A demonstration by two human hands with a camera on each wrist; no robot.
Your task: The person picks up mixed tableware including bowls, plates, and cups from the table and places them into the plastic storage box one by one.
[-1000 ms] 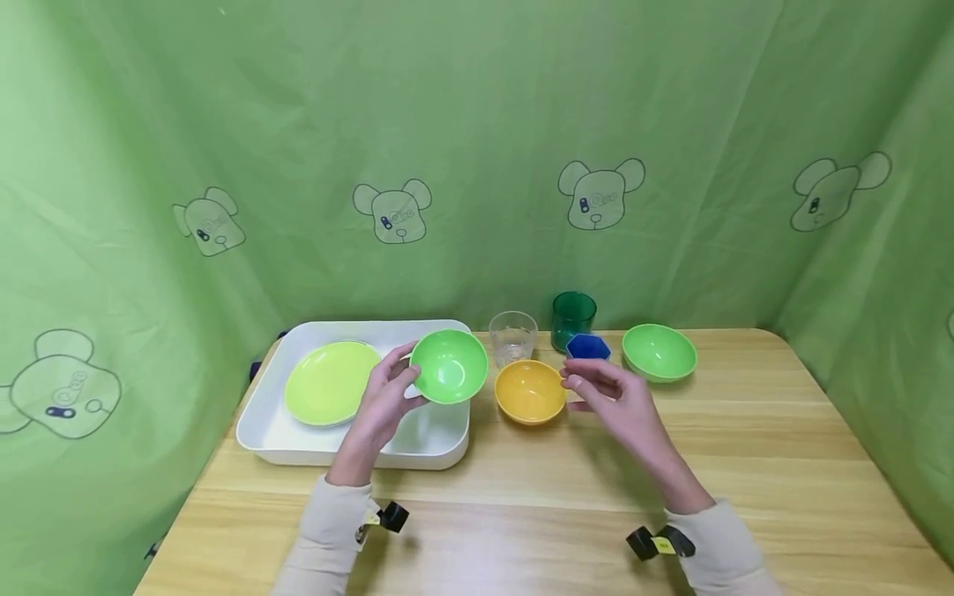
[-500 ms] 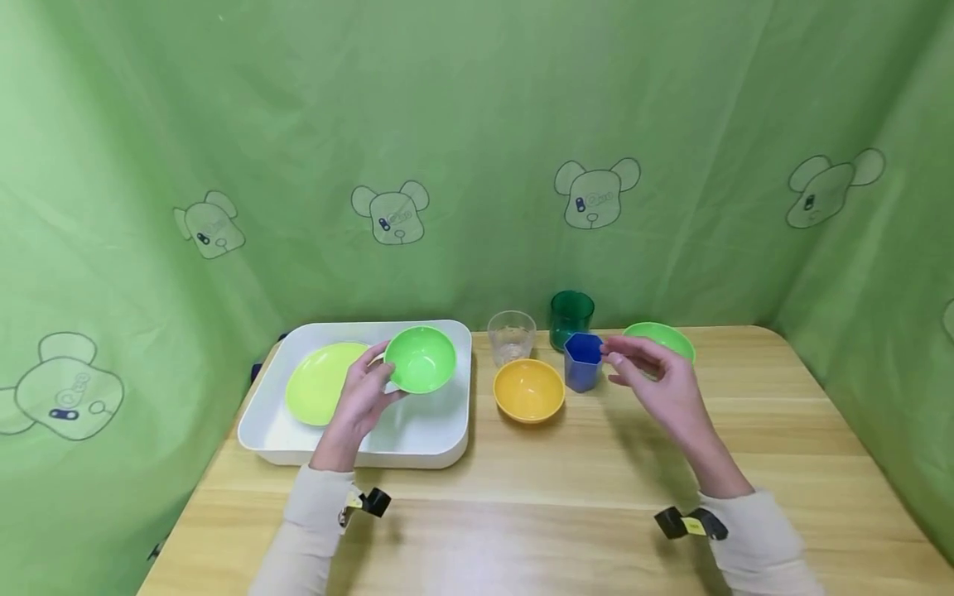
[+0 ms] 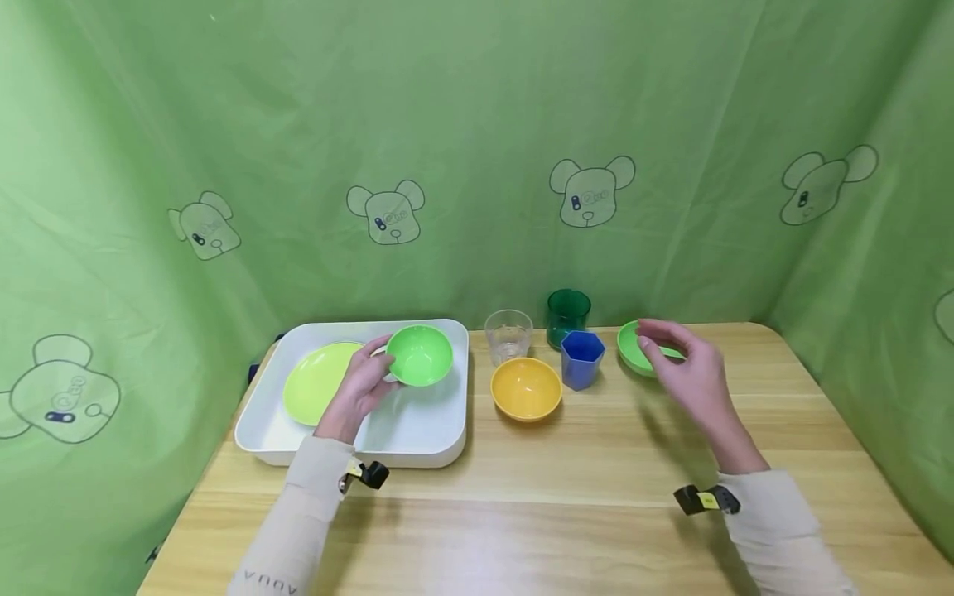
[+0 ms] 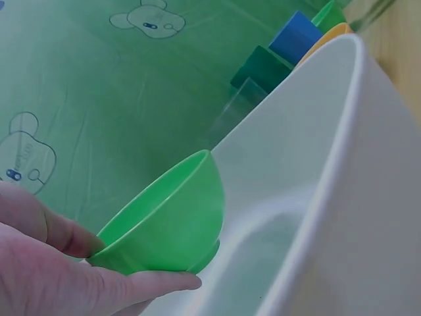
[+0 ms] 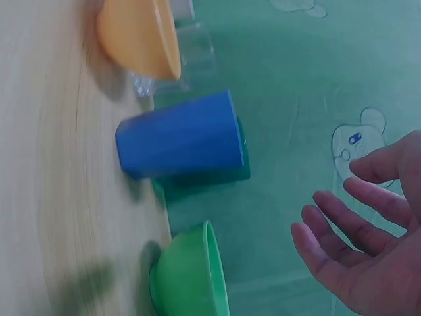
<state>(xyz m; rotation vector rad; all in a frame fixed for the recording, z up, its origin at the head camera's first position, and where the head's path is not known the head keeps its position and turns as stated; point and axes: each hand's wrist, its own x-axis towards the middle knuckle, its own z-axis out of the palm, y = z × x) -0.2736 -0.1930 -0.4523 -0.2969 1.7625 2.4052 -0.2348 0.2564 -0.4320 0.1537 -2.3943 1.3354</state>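
My left hand (image 3: 363, 382) pinches the rim of a small green bowl (image 3: 420, 356), held tilted above the white tray (image 3: 440, 458). In the left wrist view the thumb and fingers grip the bowl (image 4: 177, 224) at its edge, off the tray floor. The right hand (image 3: 689, 368) hovers over the other green bowl (image 3: 632, 352) at the right, hiding part of it. Seen from the right wrist, that hand (image 5: 368, 230) has its fingers spread and loosely bent, holding nothing, apart from the green bowl (image 5: 187, 276).
A yellow-green plate (image 3: 316, 385) lies in the tray's left part. Between tray and right bowl stand an orange bowl (image 3: 526, 391), a clear glass (image 3: 509, 335), a dark green glass (image 3: 568, 319) and a blue hexagonal cup (image 3: 581, 361). A green curtain (image 3: 477, 165) hangs behind the table.
My left hand has carried the small green bowl leftward over the tray. The right hand has moved from beside the orange bowl, past the blue cup, to the right green bowl.
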